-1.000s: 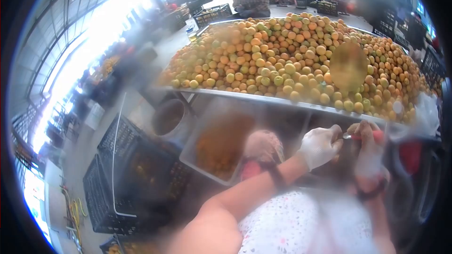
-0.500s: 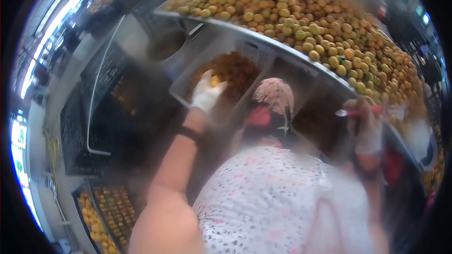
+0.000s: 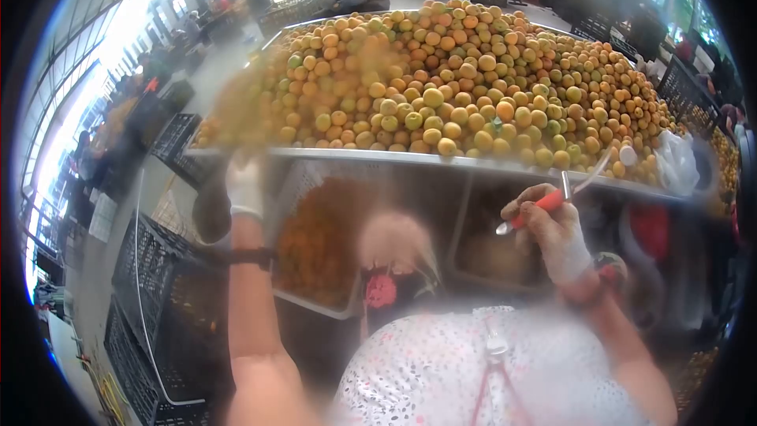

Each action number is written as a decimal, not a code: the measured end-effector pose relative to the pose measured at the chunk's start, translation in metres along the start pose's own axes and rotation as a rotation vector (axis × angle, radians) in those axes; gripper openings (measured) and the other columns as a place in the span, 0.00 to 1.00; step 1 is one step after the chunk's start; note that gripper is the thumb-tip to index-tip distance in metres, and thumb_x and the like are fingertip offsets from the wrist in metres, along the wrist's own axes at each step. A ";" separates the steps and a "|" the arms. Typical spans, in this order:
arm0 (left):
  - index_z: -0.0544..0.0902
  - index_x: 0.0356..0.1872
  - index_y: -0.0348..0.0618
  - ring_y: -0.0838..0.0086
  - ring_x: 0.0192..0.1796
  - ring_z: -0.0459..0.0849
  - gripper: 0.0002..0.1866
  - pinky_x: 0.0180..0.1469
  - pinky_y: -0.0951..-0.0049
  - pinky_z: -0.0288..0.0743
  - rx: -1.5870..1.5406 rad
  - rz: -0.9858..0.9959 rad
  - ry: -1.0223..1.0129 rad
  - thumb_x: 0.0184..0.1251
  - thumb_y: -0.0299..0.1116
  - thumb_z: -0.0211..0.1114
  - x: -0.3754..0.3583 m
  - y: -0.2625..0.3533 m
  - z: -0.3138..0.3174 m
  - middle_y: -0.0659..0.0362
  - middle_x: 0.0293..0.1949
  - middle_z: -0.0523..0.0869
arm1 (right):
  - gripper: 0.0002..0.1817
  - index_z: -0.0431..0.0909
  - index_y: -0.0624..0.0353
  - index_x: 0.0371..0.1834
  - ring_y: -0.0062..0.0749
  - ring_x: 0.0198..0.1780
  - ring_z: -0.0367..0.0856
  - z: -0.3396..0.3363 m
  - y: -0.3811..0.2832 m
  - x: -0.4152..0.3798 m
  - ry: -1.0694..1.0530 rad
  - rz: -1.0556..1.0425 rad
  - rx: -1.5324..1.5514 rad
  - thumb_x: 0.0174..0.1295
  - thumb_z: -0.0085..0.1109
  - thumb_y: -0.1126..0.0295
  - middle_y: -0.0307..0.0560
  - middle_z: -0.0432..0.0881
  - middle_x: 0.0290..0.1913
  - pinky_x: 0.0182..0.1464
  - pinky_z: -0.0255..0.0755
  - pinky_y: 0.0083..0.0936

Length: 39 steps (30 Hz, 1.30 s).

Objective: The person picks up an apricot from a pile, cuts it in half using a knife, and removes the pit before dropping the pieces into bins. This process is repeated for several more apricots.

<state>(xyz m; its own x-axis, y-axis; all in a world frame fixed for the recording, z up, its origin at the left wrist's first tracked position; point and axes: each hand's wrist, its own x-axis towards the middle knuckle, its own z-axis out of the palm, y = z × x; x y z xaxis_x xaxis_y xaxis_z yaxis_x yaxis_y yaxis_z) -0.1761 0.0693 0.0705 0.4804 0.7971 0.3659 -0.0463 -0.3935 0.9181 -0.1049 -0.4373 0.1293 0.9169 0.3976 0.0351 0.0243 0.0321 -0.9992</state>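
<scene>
Below the metal table's edge, my right hand was closed around a red-handled tool — its metal tip pointing left, away from the heaped oranges above. My left hand, gloved in white, was raised against that same edge near the pile's left end; blur kept me from telling whether its fingers were open or gripping anything. Under the table, between my arms, sat a grey tub of orange pieces.

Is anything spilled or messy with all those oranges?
Nothing looks spilled. The oranges sit heaped on the metal table. The left hand reaches up to its edge, and the right hand holds a red-handled tool.
</scene>
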 end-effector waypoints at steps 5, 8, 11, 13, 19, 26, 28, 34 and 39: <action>0.85 0.45 0.36 0.81 0.33 0.76 0.12 0.37 0.81 0.68 0.200 0.006 -0.027 0.66 0.33 0.66 0.072 -0.002 0.012 0.63 0.35 0.83 | 0.10 0.75 0.62 0.43 0.19 0.19 0.75 -0.007 0.007 0.016 0.090 0.085 0.077 0.71 0.54 0.65 0.47 0.85 0.31 0.18 0.66 0.15; 0.86 0.45 0.39 0.64 0.42 0.85 0.13 0.49 0.67 0.76 0.699 0.300 0.025 0.62 0.34 0.68 0.101 0.025 0.024 0.52 0.36 0.88 | 0.11 0.74 0.62 0.43 0.19 0.18 0.74 -0.015 0.018 0.027 0.088 0.097 0.076 0.72 0.54 0.64 0.49 0.85 0.31 0.18 0.65 0.16; 0.86 0.45 0.38 0.64 0.44 0.87 0.15 0.50 0.67 0.77 0.692 0.344 -0.015 0.61 0.36 0.69 0.163 -0.019 0.048 0.49 0.39 0.89 | 0.10 0.74 0.62 0.42 0.20 0.18 0.74 -0.022 0.028 0.039 0.094 0.174 0.070 0.72 0.53 0.65 0.50 0.85 0.31 0.17 0.65 0.17; 0.85 0.46 0.37 0.64 0.46 0.87 0.16 0.51 0.68 0.77 0.670 0.371 -0.069 0.61 0.35 0.69 0.135 0.011 0.093 0.48 0.43 0.89 | 0.10 0.74 0.62 0.41 0.21 0.17 0.74 -0.026 0.036 0.048 0.090 0.238 0.104 0.72 0.53 0.65 0.50 0.85 0.30 0.17 0.65 0.17; 0.78 0.58 0.35 0.53 0.58 0.82 0.31 0.61 0.61 0.74 0.948 0.223 -0.321 0.54 0.39 0.72 0.132 -0.043 0.189 0.41 0.53 0.84 | 0.09 0.74 0.63 0.40 0.23 0.17 0.73 -0.043 0.066 0.085 0.117 0.337 0.123 0.70 0.54 0.66 0.51 0.84 0.29 0.18 0.65 0.18; 0.76 0.59 0.35 0.47 0.60 0.79 0.31 0.64 0.57 0.72 1.041 0.091 -0.265 0.52 0.36 0.67 0.157 -0.100 0.242 0.36 0.54 0.82 | 0.08 0.74 0.63 0.41 0.23 0.18 0.73 -0.055 0.089 0.117 0.120 0.458 0.128 0.70 0.53 0.69 0.52 0.85 0.32 0.19 0.66 0.18; 0.74 0.64 0.39 0.49 0.62 0.79 0.36 0.64 0.58 0.73 1.139 0.047 -0.298 0.50 0.38 0.69 0.167 -0.112 0.244 0.38 0.55 0.82 | 0.06 0.73 0.63 0.42 0.23 0.20 0.75 -0.056 0.095 0.121 0.047 0.451 0.098 0.70 0.52 0.70 0.52 0.85 0.33 0.20 0.67 0.18; 0.76 0.65 0.48 0.51 0.59 0.82 0.36 0.62 0.57 0.75 1.199 -0.048 -0.298 0.50 0.43 0.69 0.169 -0.112 0.238 0.44 0.56 0.84 | 0.08 0.76 0.59 0.34 0.19 0.22 0.72 -0.045 0.086 0.127 0.042 0.520 0.074 0.67 0.51 0.67 0.46 0.84 0.32 0.25 0.65 0.18; 0.77 0.62 0.40 0.60 0.54 0.85 0.32 0.55 0.66 0.78 0.923 0.058 -0.258 0.52 0.37 0.71 0.166 -0.126 0.221 0.47 0.51 0.86 | 0.08 0.75 0.61 0.37 0.23 0.27 0.77 -0.042 0.091 0.119 -0.055 0.477 0.062 0.69 0.50 0.69 0.47 0.84 0.33 0.30 0.71 0.20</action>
<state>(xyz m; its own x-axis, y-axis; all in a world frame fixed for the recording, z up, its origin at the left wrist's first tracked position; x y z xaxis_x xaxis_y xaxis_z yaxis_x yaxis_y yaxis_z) 0.1028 0.1498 -0.0181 0.6822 0.6830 0.2610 0.5789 -0.7226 0.3779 0.0230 -0.4259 0.0420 0.7976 0.4289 -0.4241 -0.4191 -0.1115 -0.9011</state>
